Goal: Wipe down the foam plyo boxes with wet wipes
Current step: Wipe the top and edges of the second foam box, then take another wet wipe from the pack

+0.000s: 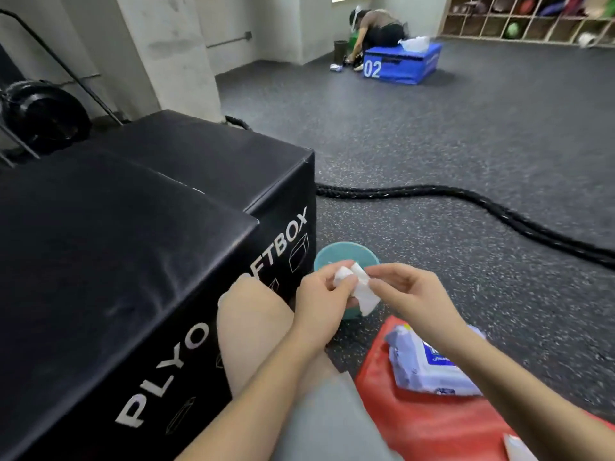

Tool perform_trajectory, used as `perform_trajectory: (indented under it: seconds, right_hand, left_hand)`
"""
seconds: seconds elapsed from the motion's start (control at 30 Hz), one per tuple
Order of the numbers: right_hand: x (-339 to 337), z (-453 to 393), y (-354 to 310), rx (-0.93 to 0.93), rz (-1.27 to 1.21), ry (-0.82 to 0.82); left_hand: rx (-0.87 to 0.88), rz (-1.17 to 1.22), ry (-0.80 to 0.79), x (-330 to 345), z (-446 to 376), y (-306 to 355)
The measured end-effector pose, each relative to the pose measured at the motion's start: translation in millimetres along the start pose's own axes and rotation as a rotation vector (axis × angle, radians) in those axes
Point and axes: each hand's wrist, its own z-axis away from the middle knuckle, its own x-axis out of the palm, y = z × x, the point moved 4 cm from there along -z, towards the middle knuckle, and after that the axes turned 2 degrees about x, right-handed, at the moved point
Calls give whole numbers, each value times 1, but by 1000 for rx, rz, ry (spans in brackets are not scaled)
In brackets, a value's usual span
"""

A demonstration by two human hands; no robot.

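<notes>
Pinching a crumpled white wet wipe [357, 287] between them, the left hand [321, 299] and the right hand [411, 294] hold it just above a teal bucket [346, 252] on the floor; both hands have fingers and thumb curled onto the wipe, so neither is free. Judging from this, the wiping is somewhere mid-course: the wipe looks bunched and either about to be dropped in the bucket or being unfolded for use, and which cannot be told. The black plyo box [133, 261] stands just to the left of the hands, beside the person's bent knee [249, 311], and no hand touches it; whether its top and sides have been wiped cannot be read from its dark surface. Below the right forearm lies the pack of wet wipes [429, 367], resting on a red pad [416, 420], close at hand for a fresh sheet. Well ahead of the hands, across the speckled floor, a blue box [399, 63] marked 02 sits with something white on its top, and another person [376, 28] crouches behind it. A thick black rope [466, 201] snakes over the floor beyond the bucket, apart from the hands, and could snag feet if the person shifts round the black box. Weight plates [43, 111] on a rack lie far to the left, behind that box.
</notes>
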Motion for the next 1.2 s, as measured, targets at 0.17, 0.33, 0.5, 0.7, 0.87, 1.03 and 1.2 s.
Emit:
perform_trajectory:
  seconds: [0.17,0.33,0.5,0.7,0.87,1.03,1.2]
  right_hand:
    - [-66,54,31,33,274,176]
    - [-116,113,78,97,576,252]
    - [-144,156,136,169,792,176]
    - [-168,182,179,347,897,92]
    - [-173,195,192,314,927,-22]
    - [-178,207,191,322,787,86]
    - [-182,206,171,320,286,367]
  left_hand:
    - [-27,-86,-128,57,9,-33]
    - [-37,-316,-311,116,25,-57]
    - [28,-500,-462,161,54,-71]
    - [-29,-584,-553,201,81,-98]
    - [-4,-658,-629,226,98,-107]
    - [-14,-691,-646,232,102,-115]
    - [-31,-528,-570,224,101,-104]
